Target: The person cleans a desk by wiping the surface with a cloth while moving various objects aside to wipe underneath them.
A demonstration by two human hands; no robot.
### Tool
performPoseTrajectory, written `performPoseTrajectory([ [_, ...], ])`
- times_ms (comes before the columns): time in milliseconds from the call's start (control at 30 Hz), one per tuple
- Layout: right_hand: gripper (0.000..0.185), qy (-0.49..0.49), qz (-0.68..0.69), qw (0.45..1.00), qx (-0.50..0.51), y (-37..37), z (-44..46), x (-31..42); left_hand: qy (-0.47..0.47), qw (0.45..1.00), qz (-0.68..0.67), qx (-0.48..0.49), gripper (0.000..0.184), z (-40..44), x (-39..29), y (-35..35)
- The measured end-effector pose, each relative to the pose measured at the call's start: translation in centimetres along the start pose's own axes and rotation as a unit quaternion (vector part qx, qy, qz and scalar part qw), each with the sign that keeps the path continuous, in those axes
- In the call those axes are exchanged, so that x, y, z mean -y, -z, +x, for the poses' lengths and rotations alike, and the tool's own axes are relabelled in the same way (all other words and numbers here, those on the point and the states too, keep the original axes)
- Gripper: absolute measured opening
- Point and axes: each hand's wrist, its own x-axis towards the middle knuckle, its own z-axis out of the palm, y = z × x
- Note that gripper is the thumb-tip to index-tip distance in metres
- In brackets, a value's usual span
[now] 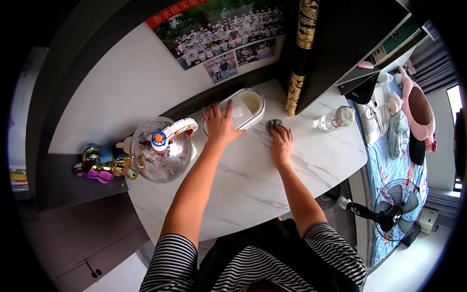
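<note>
A white oval container (258, 113) with a rounded rim stands near the back of the marble-patterned table. Over its left part lies my left hand (222, 127), fingers spread and thumb stretched to the right. What the palm touches is hidden. To the right of the container, a small dark grey cloth (274, 123) is bunched on the tabletop. My right hand (281, 147) has its fingers closed on the cloth's near edge, pressing it against the table.
A large clear jug (163, 163) with a white handle stands left, beside a shiny multicoloured figurine (99, 164). A clear jar (335, 119) is at right. A black-and-gold column (295, 90) rises behind. A fan (396, 210) and bed (384, 168) are beyond the table's right edge.
</note>
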Motion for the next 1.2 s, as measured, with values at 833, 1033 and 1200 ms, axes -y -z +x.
performPoseTrajectory([
  [833,0.047,-0.024,-0.139,0.988,0.058,-0.4,0.0,1.1,0.041,0.996,-0.025,-0.079,0.11,-8.6,-0.2,-0.1],
  [1033,0.052,-0.049,-0.177,0.982,0.042,-0.7,-1.1,1.1,0.041,0.996,-0.032,-0.075,0.107,-8.7,-0.2,0.0],
  [1200,0.058,-0.096,-0.212,0.972,0.044,-1.6,0.7,1.3,0.051,0.996,-0.062,-0.033,0.115,-8.8,-0.2,0.4],
])
